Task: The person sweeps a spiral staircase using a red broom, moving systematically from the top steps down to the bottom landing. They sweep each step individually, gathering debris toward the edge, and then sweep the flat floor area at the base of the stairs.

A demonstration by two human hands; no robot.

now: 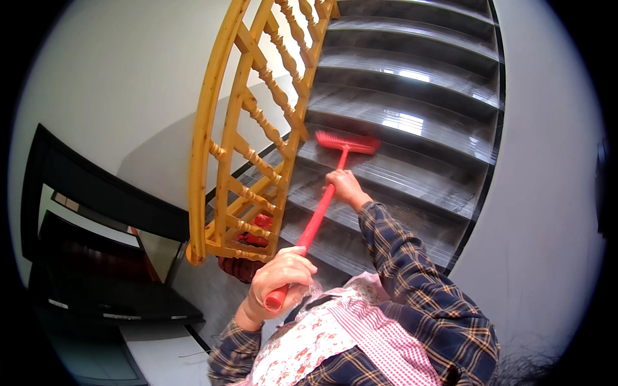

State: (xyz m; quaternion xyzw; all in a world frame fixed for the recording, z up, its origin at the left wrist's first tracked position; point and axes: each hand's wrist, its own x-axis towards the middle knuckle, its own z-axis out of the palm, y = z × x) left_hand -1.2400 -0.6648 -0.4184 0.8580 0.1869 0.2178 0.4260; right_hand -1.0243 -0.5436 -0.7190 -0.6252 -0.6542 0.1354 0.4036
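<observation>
A red plastic broom runs diagonally up from my body, its long handle (317,219) in both hands. My left hand (280,282) is wrapped around the handle near its hollow top end, close to my chest. Farther down the shaft, my right hand (345,187) grips it a little short of the broom head (350,143). The head, bristles towards the banister, is over a dark, glossy stair tread (386,166); whether it touches the tread I cannot tell. Brownish dust (405,215) lies on a lower tread, beside my right forearm.
A yellow wooden banister (200,159) with turned balusters (260,118) borders the stairs on the left. On the right stands a pale wall (536,159) with a black skirting strip (483,193). Red items (253,236) show behind the lower balusters. A dark-framed doorway (106,169) is at left.
</observation>
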